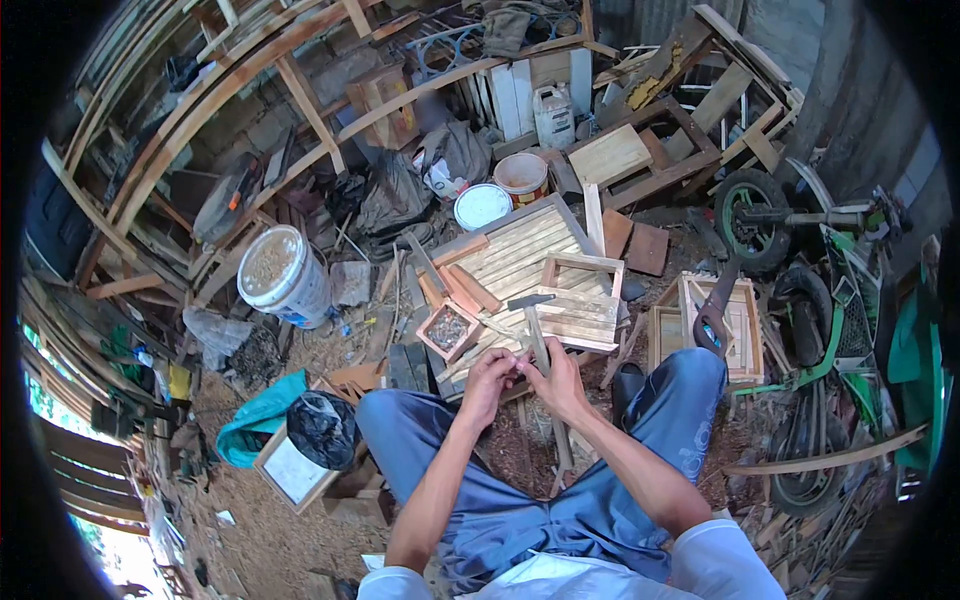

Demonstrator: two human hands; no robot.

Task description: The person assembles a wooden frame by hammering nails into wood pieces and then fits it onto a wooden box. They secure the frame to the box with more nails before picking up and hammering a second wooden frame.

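My right hand (556, 382) is closed around the wooden handle of a hammer (535, 326), whose dark head points away from me. The fingertips of my left hand (486, 384) are pinched together and meet those of my right hand. Whatever small thing lies between them is too small to make out. Just beyond the hands, a slatted wooden panel (497, 258) lies low in front of my knees. On it rests a small wooden frame with slats (578, 318), near the hammer head. A small open wooden box (466, 346) with small dark pieces inside stands left of the hammer.
A handsaw (713, 318) lies over a wooden frame (752, 340) by my right knee. Further right stands a green motorbike (835, 340). A white bucket (312, 293) and a black plastic bag (321, 428) are on the left. Stacked timber (225, 80) rises behind.
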